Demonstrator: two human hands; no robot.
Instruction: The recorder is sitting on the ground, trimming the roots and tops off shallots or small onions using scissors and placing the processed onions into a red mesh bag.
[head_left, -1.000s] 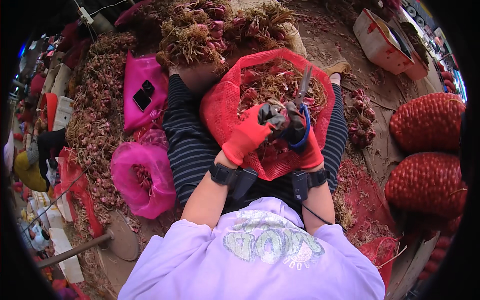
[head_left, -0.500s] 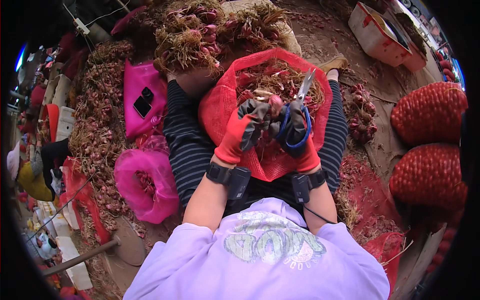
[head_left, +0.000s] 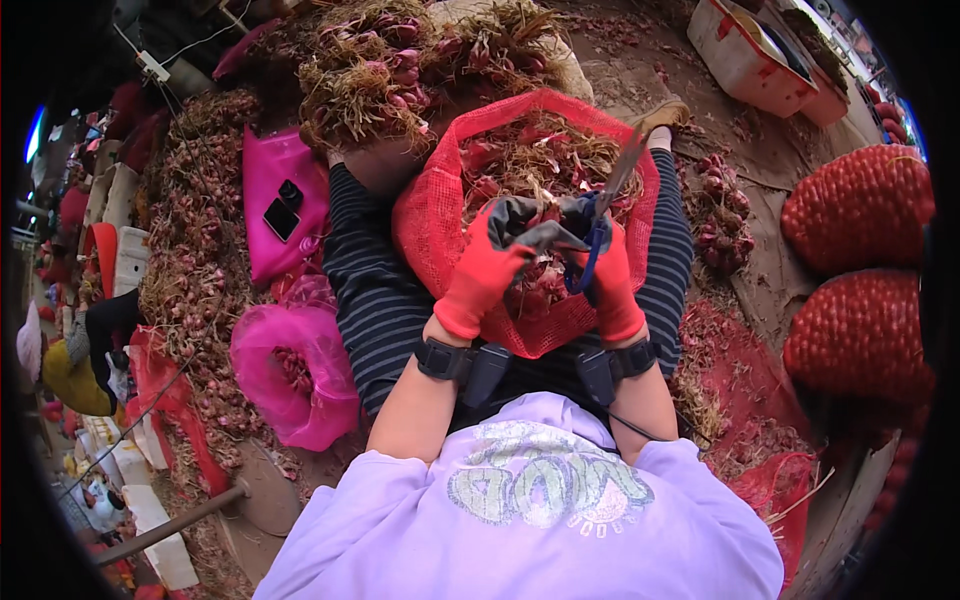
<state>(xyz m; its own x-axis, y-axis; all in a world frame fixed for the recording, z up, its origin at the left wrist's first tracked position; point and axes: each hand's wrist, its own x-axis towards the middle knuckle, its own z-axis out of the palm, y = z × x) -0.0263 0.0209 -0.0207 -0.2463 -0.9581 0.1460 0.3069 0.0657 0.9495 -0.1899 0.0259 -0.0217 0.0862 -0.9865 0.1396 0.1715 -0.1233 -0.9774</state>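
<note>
My right hand (head_left: 608, 268), in a red and dark grey glove, grips blue-handled scissors (head_left: 590, 262). Their blades point up and away, smeared by motion. Close beside it my left hand (head_left: 490, 262), gloved alike, has its fingers and thumb curled toward the right hand. What it holds between the fingertips is too small and hidden to name. Both hands are over a red mesh bag (head_left: 428, 215) that stands open between my knees. Shallots with dry roots and stalks (head_left: 540, 150) partly fill the bag.
Bunches of shallots (head_left: 385, 75) lie ahead, with a long heap (head_left: 195, 270) at left. A pink bag (head_left: 268, 245) bears a phone (head_left: 281, 219). Nearby sits a pink mesh bag (head_left: 300, 375). Full red sacks (head_left: 860, 210) and a white box (head_left: 745, 60) stand at right.
The reddish shallot between my fingertips no longer shows there. My left thumb has stretched toward the right hand, and the scissors have turned, their blades now blurred.
</note>
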